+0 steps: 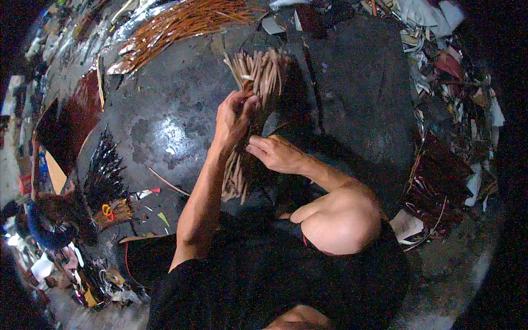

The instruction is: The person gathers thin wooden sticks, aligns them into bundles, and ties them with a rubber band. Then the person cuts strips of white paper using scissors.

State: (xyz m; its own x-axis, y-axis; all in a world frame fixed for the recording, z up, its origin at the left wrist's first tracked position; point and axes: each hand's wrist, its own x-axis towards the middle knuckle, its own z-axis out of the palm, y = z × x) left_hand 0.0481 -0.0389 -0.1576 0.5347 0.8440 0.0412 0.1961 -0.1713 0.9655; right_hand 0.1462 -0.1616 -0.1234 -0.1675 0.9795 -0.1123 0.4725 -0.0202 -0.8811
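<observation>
A bundle of thin brown sticks [268, 69] lies lengthwise in front of me, its upper ends fanned out and its lower ends pointing back toward my body. My left hand [235, 114] is closed around the bundle's middle. Just above those fingers, a small pale piece [247, 77] shows against the sticks. On the bundle's right side, lower down, my right hand [276, 153] has its fingers bent and pressed together. Whatever they pinch, if anything, cannot be made out. The sticks under both hands are partly hidden.
Long glossy brown sticks [190, 25] lie at the far left. A dark bristly bundle [103, 170] and a shorter bundle with an orange loop [108, 212] are at left, near a blue ring-shaped thing [45, 234]. Paper and plastic scraps [459, 104] heap along the right.
</observation>
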